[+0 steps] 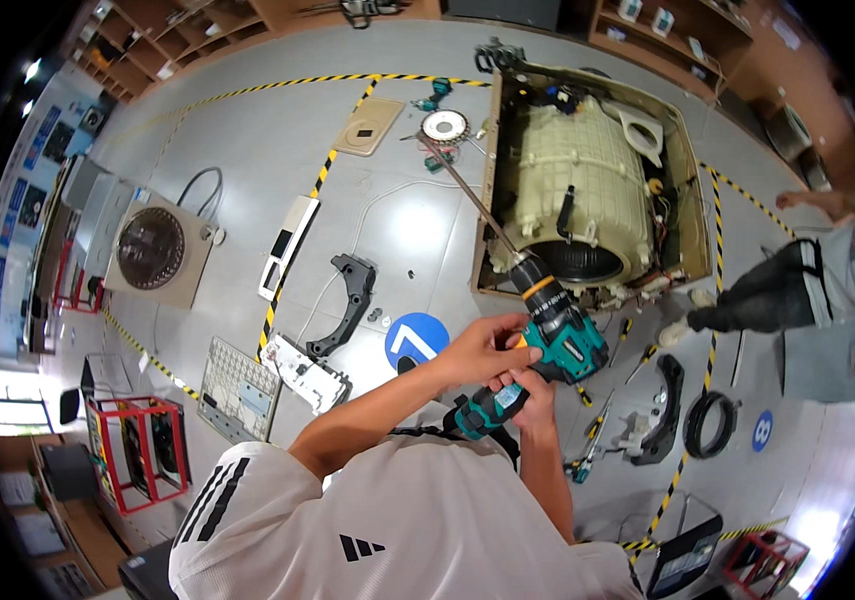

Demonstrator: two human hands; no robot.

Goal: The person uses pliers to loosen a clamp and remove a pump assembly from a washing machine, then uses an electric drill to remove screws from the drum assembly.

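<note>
Left hand (482, 352) wraps the drill (547, 345) body near the chuck, fingers closed on it; right hand (530, 392) clamps the grip from below. Drill sits at chest height, teal and black, with a long bit (467, 197) angled up and left over the floor. Bit tip ends near a round white disc (444, 125). Just right of it, an opened washer (587, 185) lies on its back, drum exposed. Black bracket (350, 300) and blue floor marker (416, 339) lie left of the hands. Another person's legs (767, 295) show at right.
</note>
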